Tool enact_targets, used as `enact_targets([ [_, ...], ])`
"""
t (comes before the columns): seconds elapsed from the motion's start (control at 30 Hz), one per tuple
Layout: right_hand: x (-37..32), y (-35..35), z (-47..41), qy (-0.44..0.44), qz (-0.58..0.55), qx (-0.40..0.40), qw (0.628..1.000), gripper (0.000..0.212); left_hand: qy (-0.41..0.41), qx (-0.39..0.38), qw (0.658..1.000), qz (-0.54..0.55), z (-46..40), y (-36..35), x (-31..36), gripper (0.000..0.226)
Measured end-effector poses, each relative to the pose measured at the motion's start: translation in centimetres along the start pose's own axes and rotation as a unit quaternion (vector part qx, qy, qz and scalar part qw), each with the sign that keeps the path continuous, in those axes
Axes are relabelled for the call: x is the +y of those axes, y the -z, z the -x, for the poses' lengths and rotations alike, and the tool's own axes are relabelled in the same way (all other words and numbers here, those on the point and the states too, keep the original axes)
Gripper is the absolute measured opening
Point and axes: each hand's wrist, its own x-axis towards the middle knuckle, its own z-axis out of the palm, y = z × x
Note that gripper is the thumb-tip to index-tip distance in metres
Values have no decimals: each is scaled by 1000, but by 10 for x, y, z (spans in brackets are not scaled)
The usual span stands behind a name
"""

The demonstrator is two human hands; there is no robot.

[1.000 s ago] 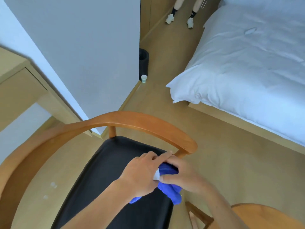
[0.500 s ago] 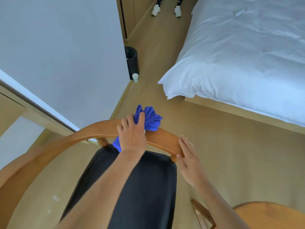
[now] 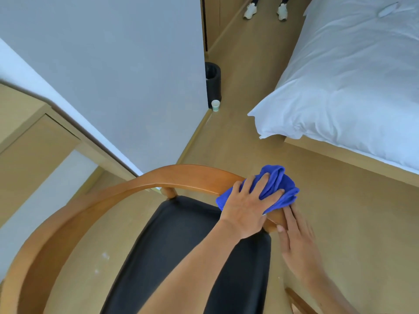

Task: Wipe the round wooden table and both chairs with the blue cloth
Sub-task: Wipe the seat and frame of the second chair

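A wooden chair with a curved top rail (image 3: 181,175) and a black seat (image 3: 181,245) stands right below me. The blue cloth (image 3: 281,186) lies bunched over the right end of the rail. My left hand (image 3: 247,205) presses down on the cloth, fingers spread across it. Just beyond it, my right hand (image 3: 297,243) lies flat against the outer tip of the rail, fingers straight, touching the cloth's lower edge. The round table is out of view.
A bed (image 3: 351,87) with white bedding fills the right. A white wall (image 3: 113,75) juts out ahead; a black bin (image 3: 213,80) and a paper cup (image 3: 215,105) stand at its corner. A person's feet (image 3: 250,11) stand far back. A wooden strut (image 3: 297,298) shows at the lower right.
A second ago both hands held the cloth over the seat. My left hand then carried it up to the rail and slid it right to the rail's end, beside my right hand.
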Motion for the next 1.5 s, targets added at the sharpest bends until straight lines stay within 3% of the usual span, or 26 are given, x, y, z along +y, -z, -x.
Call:
enact_targets([
  [0.07,1,1,1,4,43,11,999,70,40,10,999,-13,4,1,-25,66],
  [0.13,2,2,0,13,74,10,997,77,92,25,995,-32,16,2,-64,65],
  [0.3,-2,3,-4,19,114,-21,993,76,229,39,969,-82,72,11,-157,58],
  [0.47,-30,-6,-36,129,202,-80,968,55,328,52,940,-72,115,11,-195,53],
  [0.67,-92,-50,-84,192,235,-130,944,55,356,38,932,-55,111,9,-185,55],
  [0.8,-130,-74,-98,205,251,-156,933,65,372,40,926,-45,104,11,-175,55],
  [1.0,-133,-75,-99,201,284,-155,925,59,282,21,959,-39,82,16,-156,57],
  [1.17,-140,-71,-98,196,296,-172,919,64,340,-3,935,-98,165,28,-198,62],
  [1.3,-145,-67,-98,202,283,-173,922,66,337,-8,931,-142,217,40,-202,65],
  [1.5,-147,-62,-100,225,272,-162,922,66,427,82,892,-127,288,61,-191,67],
])
